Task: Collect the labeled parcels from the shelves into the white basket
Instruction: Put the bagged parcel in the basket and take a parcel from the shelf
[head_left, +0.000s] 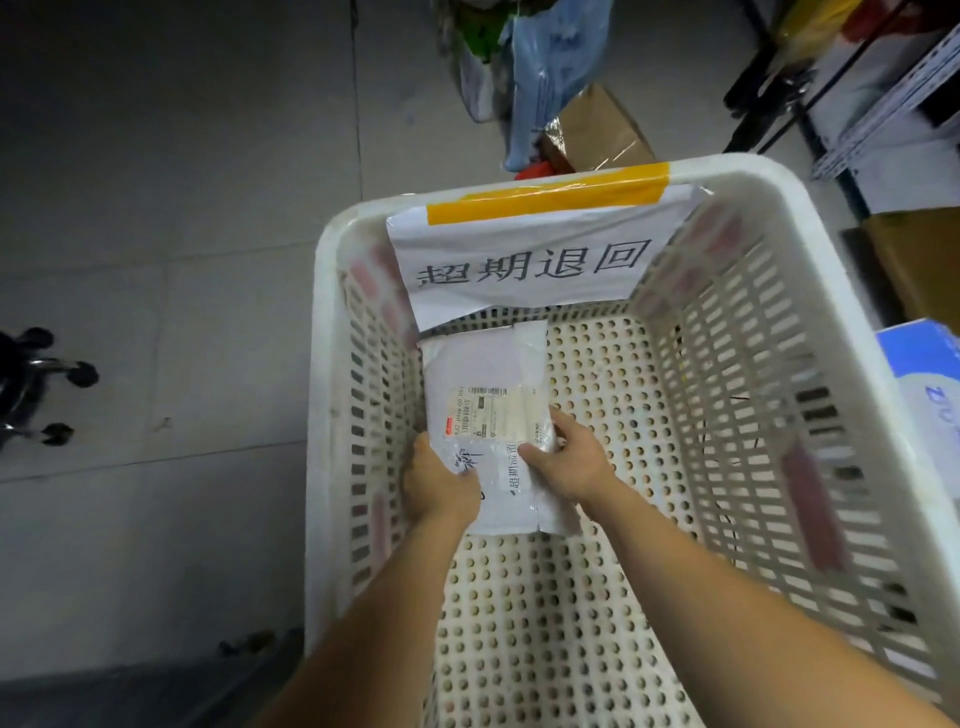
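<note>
A white perforated basket (769, 218) fills the middle of the view, with a paper sign taped by yellow tape to its far rim. Inside, at the left of the basket floor, lies a white plastic parcel (480, 364) bearing a shipping label. My left hand (439, 486) grips the parcel's near left edge, thumb on top. My right hand (569, 462) holds the near right part, thumb on the parcel's face and fingers along its right side. Both forearms reach in over the basket's near rim.
Grey tiled floor lies to the left, with a chair's wheeled base (36, 384) at the far left. Beyond the basket stand a cardboard box (597, 130) and plastic bags (550, 67). Metal shelving (883, 104) and boxes (919, 260) are on the right.
</note>
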